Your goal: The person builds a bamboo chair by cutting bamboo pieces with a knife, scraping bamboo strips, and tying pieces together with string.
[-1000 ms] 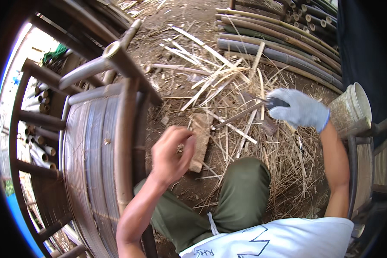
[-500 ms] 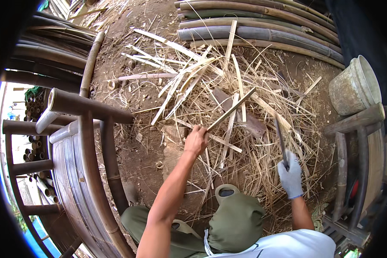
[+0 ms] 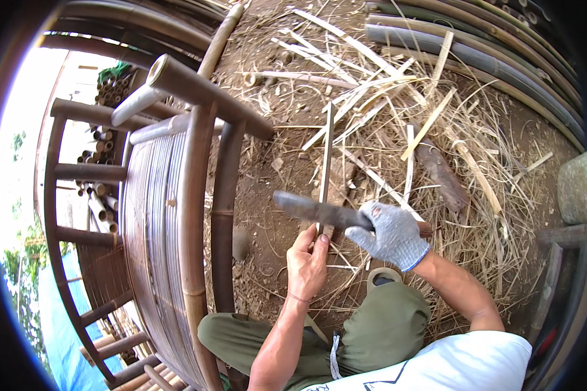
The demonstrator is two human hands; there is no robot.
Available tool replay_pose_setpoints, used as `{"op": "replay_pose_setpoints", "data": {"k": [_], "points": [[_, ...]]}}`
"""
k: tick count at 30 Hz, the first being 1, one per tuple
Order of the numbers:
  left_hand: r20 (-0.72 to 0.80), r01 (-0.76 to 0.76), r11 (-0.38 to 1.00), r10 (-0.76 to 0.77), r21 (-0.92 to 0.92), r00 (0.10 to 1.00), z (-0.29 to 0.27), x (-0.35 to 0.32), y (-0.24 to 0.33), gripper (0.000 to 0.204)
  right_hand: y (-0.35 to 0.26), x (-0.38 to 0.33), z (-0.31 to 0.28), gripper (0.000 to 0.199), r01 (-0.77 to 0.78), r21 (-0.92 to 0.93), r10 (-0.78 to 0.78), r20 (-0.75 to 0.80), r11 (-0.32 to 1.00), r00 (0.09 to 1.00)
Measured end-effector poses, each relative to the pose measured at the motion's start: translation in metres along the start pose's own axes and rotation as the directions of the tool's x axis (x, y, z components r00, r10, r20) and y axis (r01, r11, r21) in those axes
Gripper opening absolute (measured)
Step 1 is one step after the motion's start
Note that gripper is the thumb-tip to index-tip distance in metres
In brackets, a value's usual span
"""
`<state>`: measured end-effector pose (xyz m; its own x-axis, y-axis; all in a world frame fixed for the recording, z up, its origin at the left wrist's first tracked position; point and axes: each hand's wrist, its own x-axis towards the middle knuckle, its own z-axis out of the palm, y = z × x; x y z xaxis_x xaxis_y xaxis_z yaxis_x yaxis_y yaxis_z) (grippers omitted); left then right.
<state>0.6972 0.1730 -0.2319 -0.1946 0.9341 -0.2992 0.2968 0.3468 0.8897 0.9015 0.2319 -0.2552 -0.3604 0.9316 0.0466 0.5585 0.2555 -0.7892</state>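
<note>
Nearest, on the near side of the bamboo strip (image 3: 327,156), are the trousered knees (image 3: 385,313), spread apart, seemingly to leave room for the hands. The bare left hand (image 3: 308,264) pinches the strip's near end between thumb and fingers, its length pointing away from the body, probably to leave most of it free. Just right of the strip, the gloved right hand (image 3: 390,236) is wrapped round a knife (image 3: 306,209), whose blurred blade crosses over it just beyond that pinch; contact cannot be told. The glove likely guards against cuts. Left of the strip stands a bamboo seat (image 3: 153,215); right of it lie loose shavings (image 3: 482,234), then a bucket (image 3: 575,186); beyond, to its far right, poles (image 3: 469,60) lie side by side, perhaps for tidy storage.
</note>
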Motion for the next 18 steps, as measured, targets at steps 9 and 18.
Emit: {"op": "replay_pose_setpoints", "data": {"k": [9, 18], "points": [[-0.079, 0.063, 0.966, -0.045, 0.252, 0.996, -0.017, -0.058, -0.006, 0.024, 0.001, 0.000, 0.049, 0.053, -0.060, 0.003, 0.060, 0.001, 0.998, 0.998], [0.066, 0.162, 0.979, -0.155, -0.120, 0.986, -0.060, -0.152, -0.031, 0.033, 0.080, 0.056, -0.019, 0.072, -0.403, -0.068, 0.387, -0.168, 0.913, 0.906]]}}
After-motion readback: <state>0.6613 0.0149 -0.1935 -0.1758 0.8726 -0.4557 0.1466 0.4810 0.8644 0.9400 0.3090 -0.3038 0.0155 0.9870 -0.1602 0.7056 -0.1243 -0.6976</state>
